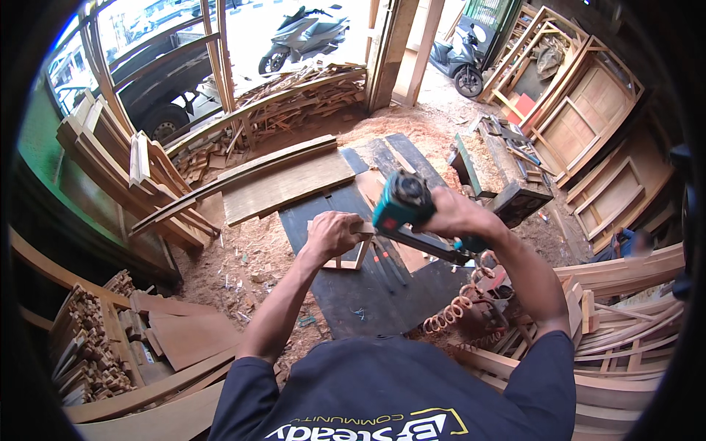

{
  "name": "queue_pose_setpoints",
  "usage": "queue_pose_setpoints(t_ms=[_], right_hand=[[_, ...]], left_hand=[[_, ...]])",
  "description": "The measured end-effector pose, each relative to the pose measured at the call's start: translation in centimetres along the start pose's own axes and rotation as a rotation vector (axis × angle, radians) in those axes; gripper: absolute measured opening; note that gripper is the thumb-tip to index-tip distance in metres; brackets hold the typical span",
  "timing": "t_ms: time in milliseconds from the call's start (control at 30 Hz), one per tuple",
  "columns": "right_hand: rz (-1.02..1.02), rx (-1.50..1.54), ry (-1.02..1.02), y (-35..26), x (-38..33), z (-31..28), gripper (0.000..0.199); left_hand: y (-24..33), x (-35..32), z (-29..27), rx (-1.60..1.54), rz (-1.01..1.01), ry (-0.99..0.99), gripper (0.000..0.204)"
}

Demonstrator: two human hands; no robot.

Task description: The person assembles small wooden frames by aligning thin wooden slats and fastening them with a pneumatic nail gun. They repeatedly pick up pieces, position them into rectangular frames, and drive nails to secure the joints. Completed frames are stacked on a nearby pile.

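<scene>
A teal and black nail gun (390, 213) is in my right hand (457, 213), whose fingers wrap round its grip. From its lower end an orange coiled air hose (450, 314) hangs past the table edge. My left hand (336, 235) is closed on the top of a small wooden frame (362, 259), which stands on the dark worktable (353, 309). The gun's nose is close to the frame by my left fingers; I cannot tell whether they touch. Beside the frame lie two slim dark tools (387, 264) with red marks.
Long boards (287, 184) lie across the table's far left side. Timber (125, 165) leans at left, and offcuts (95, 345) are stacked near left. Wooden panels (585, 125) stand at right, with curved strips (625, 338) below. Wood shavings (235, 275) cover the floor.
</scene>
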State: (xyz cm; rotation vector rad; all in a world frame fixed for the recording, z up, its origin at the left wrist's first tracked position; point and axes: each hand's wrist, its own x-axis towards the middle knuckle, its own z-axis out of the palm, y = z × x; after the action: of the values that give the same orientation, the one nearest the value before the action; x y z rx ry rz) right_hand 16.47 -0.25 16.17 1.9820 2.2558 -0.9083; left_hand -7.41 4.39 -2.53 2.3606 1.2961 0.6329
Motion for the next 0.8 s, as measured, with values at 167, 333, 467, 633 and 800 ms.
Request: queue_pose_setpoints(t_ms=[167,333,467,633,800], right_hand=[[-0.061,-0.067,-0.001,-2.1,2.8,-0.1,0.043],[-0.094,-0.135,-0.010,-1.4,4.2,0.4,0.043],[-0.063,-0.120,-0.019,-1.3,4.3,0.4,0.042],[-0.062,-0.120,-0.045,-1.5,4.5,0.3,0.042],[-0.119,-0.085,-0.016,-1.0,3.5,-0.1,0.042]], left_hand=[[0.1,-0.1,-0.1,0.017,0.015,0.010,0.033],[0.4,-0.4,-0.5,0.024,0.042,0.054,0.027],[0.6,-0.3,-0.7,0.008,0.000,0.023,0.026],[0.6,-0.1,-0.8,0.050,0.012,0.017,0.026],[0.3,-0.2,-0.5,-0.009,0.009,0.020,0.030]])
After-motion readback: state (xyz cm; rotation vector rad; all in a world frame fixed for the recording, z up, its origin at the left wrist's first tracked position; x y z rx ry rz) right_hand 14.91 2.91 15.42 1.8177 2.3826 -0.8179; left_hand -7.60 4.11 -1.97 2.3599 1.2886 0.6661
